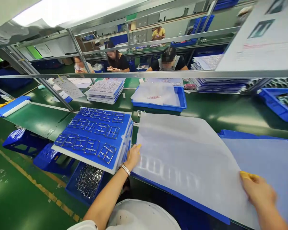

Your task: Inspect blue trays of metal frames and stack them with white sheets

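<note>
Meanwhile, left hand (132, 157) resting against edge of translucent sheet (182, 166), fingers partly hidden, state unclear. Right hand (258, 191) holding far edge, fingers (247, 175) together on sheet. Sheet spanning bench (230, 119) beside stacked blue trays (93, 137); slack grip risking slide, bumped trays tipping.

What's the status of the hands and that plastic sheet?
Left hand at edge of translucent plastic sheet, by stacked blue trays. Right hand on its right edge. Blue bin of metal parts beside left forearm.
</note>
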The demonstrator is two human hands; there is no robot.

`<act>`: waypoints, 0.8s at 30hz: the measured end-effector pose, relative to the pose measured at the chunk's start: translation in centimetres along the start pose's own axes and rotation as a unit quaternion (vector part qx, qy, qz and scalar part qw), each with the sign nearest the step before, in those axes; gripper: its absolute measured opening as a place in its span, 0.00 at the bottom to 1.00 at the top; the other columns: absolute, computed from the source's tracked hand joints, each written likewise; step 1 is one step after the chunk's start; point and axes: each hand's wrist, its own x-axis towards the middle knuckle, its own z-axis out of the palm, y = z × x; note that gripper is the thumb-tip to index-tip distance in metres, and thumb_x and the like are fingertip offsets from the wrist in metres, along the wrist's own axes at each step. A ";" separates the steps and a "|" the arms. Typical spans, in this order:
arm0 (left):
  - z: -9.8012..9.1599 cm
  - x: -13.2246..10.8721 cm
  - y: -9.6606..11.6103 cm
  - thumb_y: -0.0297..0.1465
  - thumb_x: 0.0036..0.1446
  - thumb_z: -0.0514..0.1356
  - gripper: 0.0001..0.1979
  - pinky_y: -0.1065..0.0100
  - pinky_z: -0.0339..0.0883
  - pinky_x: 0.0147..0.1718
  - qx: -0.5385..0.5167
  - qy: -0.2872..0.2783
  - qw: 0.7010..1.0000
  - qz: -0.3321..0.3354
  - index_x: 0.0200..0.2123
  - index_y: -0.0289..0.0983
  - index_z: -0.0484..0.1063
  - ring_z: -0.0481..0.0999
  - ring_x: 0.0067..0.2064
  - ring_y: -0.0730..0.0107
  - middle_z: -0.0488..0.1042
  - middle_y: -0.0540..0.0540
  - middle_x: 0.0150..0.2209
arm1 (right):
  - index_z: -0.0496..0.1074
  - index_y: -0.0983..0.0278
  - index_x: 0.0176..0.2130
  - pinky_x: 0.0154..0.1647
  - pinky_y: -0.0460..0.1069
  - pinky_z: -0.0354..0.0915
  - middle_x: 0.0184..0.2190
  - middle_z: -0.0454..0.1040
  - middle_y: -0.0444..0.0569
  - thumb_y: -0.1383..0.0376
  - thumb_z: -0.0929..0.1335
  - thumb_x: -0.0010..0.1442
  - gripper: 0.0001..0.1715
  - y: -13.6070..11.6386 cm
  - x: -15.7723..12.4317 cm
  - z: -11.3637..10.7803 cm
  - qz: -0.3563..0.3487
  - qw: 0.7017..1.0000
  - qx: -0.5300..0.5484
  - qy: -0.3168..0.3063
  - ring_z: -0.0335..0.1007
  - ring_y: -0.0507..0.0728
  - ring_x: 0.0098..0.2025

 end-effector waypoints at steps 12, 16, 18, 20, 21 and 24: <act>5.3 1.5 -3.6 0.21 0.64 0.49 0.26 0.65 0.66 0.41 0.057 -0.042 0.993 -0.098 0.62 0.39 0.72 0.76 0.42 0.63 0.75 0.39 0.50 | 0.76 0.70 0.54 0.43 0.58 0.71 0.40 0.80 0.65 0.57 0.59 0.68 0.28 0.9 1.2 4.9 0.082 0.991 -0.095 -0.042 0.78 0.72 0.46; 5.5 0.8 -4.3 0.20 0.63 0.49 0.27 0.66 0.66 0.40 0.059 -0.051 0.992 -0.104 0.62 0.40 0.71 0.76 0.41 0.64 0.74 0.40 0.49 | 0.75 0.69 0.55 0.44 0.57 0.71 0.42 0.80 0.66 0.57 0.58 0.69 0.28 2.2 0.1 5.6 0.072 0.990 -0.107 -0.057 0.78 0.71 0.46; 5.4 0.6 -4.5 0.20 0.62 0.49 0.28 0.66 0.66 0.39 0.059 -0.054 0.991 -0.107 0.63 0.40 0.71 0.77 0.41 0.64 0.74 0.40 0.49 | 0.75 0.69 0.55 0.43 0.57 0.71 0.42 0.80 0.66 0.56 0.57 0.69 0.29 2.7 -0.6 6.0 0.070 0.989 -0.113 -0.065 0.78 0.71 0.46; 5.3 0.6 -4.5 0.20 0.61 0.50 0.29 0.65 0.67 0.39 0.060 -0.056 0.990 -0.111 0.63 0.40 0.71 0.77 0.41 0.64 0.73 0.40 0.48 | 0.75 0.69 0.55 0.43 0.58 0.71 0.42 0.80 0.67 0.56 0.57 0.69 0.30 2.9 -1.2 6.3 0.074 0.988 -0.119 -0.070 0.79 0.71 0.46; 5.2 0.6 -4.3 0.20 0.61 0.50 0.28 0.65 0.68 0.40 0.060 -0.056 0.990 -0.113 0.62 0.39 0.71 0.77 0.41 0.64 0.73 0.40 0.49 | 0.75 0.69 0.55 0.43 0.58 0.71 0.41 0.80 0.67 0.55 0.57 0.69 0.30 2.8 -1.5 6.4 0.077 0.987 -0.122 -0.071 0.79 0.71 0.46; 5.2 0.6 -3.2 0.22 0.62 0.50 0.27 0.60 0.68 0.47 0.064 -0.047 0.990 -0.113 0.62 0.38 0.71 0.77 0.47 0.60 0.71 0.36 0.55 | 0.74 0.70 0.56 0.44 0.58 0.72 0.41 0.79 0.68 0.55 0.57 0.68 0.31 2.4 -2.0 6.3 0.085 0.985 -0.132 -0.074 0.79 0.71 0.47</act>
